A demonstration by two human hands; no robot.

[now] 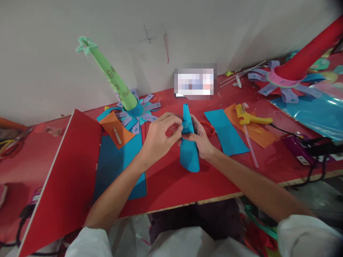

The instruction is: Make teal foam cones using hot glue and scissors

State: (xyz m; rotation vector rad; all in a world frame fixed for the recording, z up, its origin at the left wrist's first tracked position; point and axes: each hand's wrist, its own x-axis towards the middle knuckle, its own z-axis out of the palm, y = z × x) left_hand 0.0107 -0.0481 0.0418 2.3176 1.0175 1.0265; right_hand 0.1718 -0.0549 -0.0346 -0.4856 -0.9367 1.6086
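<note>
A rolled blue sheet (189,155), narrow at its top and wider at its lower end, is held above the red table (166,185). My right hand (202,139) wraps round its middle from the right, thumb across the front. At the roll's left edge, my left hand (166,134) pinches with thumb and forefinger; what lies between those fingertips is too small to tell. Shiny clear strands or tape show on the blue surface near the fingertips. Red-handled scissors (208,127) lie partly hidden behind my right hand.
A yellow glue gun (252,117) rests on orange paper (264,137) beside a blue piece (227,132). Back left stands a green paper cone (115,78); a red cone (308,53) is at right. A red board (66,178) rises at left. A purple power strip (297,148) sits right.
</note>
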